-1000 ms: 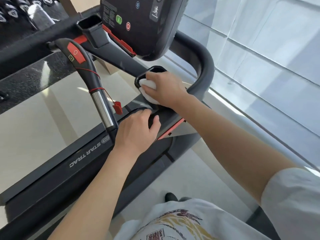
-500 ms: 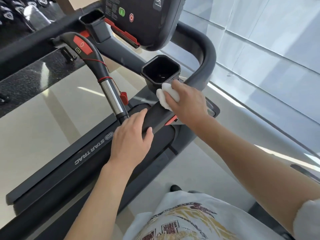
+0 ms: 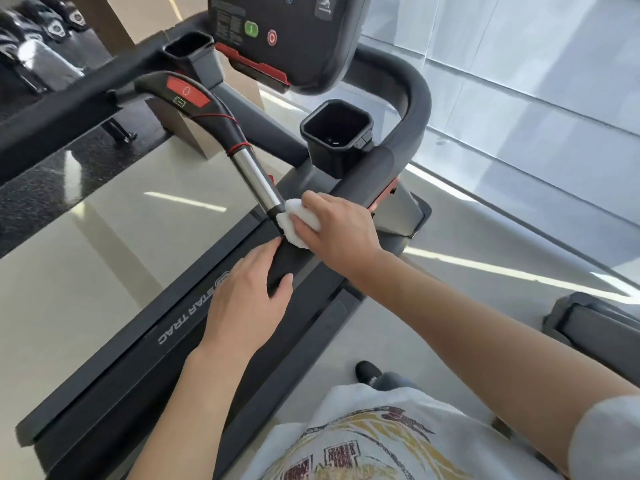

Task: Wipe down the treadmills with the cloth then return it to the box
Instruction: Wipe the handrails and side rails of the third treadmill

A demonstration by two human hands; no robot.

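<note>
Right hand (image 3: 336,230) presses the white cloth (image 3: 298,221) onto the treadmill (image 3: 408,98) side handrail, right at the base of the chrome grip bar (image 3: 256,181); fingers curled over the wad. Left hand (image 3: 247,296) grips the same rail just behind, fingers together, thumb wrapped. Side rail reads "STAR TRAC" (image 3: 192,315). Console (image 3: 294,32): green and red buttons, small text unreadable.
</note>
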